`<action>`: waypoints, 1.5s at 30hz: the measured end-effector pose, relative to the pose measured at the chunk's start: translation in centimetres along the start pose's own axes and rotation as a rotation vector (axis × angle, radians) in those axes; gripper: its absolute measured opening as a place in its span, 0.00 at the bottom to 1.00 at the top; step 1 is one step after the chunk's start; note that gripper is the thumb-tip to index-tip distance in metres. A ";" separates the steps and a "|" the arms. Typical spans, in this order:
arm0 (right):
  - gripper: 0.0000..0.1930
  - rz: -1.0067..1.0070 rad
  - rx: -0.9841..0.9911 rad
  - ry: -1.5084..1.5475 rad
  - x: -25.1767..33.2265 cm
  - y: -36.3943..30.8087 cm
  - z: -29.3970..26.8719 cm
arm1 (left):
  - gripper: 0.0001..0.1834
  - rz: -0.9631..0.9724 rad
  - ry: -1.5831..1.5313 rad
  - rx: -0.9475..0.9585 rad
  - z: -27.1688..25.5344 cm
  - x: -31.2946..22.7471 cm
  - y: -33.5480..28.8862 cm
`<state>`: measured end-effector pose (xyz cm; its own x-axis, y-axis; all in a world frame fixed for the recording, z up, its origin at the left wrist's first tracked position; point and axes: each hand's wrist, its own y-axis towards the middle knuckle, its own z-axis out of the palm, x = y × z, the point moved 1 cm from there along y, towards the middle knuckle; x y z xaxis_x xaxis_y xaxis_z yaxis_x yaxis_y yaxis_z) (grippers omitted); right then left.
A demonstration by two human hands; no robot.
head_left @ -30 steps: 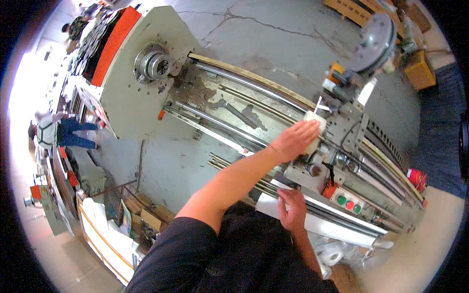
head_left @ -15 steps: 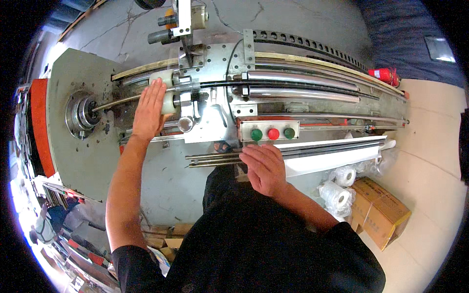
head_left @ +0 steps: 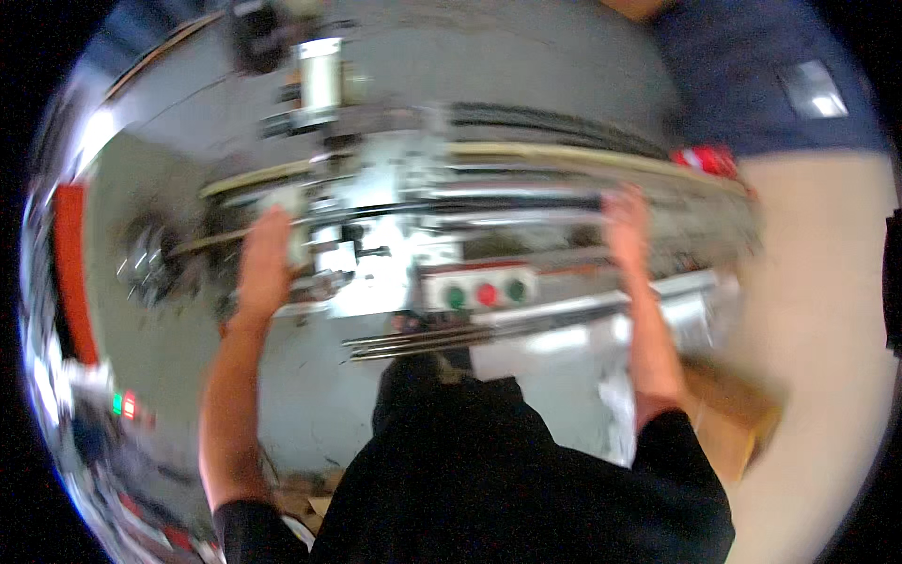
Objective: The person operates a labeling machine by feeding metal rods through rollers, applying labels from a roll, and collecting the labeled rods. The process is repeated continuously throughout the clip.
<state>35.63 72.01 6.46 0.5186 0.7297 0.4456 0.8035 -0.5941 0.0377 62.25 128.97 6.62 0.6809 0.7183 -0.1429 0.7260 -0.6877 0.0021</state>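
Observation:
The picture is smeared by motion. My left hand point(head_left: 265, 268) lies beside the pale roller point(head_left: 289, 207) of a long machine, over a thin brass-coloured rod point(head_left: 211, 242) that runs to the round chuck point(head_left: 148, 258). Its fingers look stretched out, though their edges are blurred. At the right, my right hand point(head_left: 627, 226) is at the far right part of a dark rod point(head_left: 526, 202) lying along the machine's rails. Blur hides whether its fingers wrap the rod. A bright metal carriage point(head_left: 376, 268) sits between my hands.
A panel with green and red buttons point(head_left: 487, 293) fronts the carriage. Nearer me lie several thin rods point(head_left: 413, 344) on a white support. A cardboard box point(head_left: 728, 414) stands at the lower right, and a red cylinder-like object point(head_left: 707, 160) is beyond the machine's right end.
My right hand has moved right and away from me, from the loose rods to the dark rod on the machine. The left hand stays by the roller; the whole view has shifted.

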 end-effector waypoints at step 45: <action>0.39 0.194 0.110 -0.533 -18.7 4.4 1.3 | 0.26 -0.179 0.078 0.126 1.1 11.4 0.6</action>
<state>29.84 56.18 -2.90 0.7122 0.6976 -0.0785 0.6899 -0.7162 -0.1052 70.38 136.65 3.91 0.5509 0.8329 -0.0529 0.8216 -0.5524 -0.1411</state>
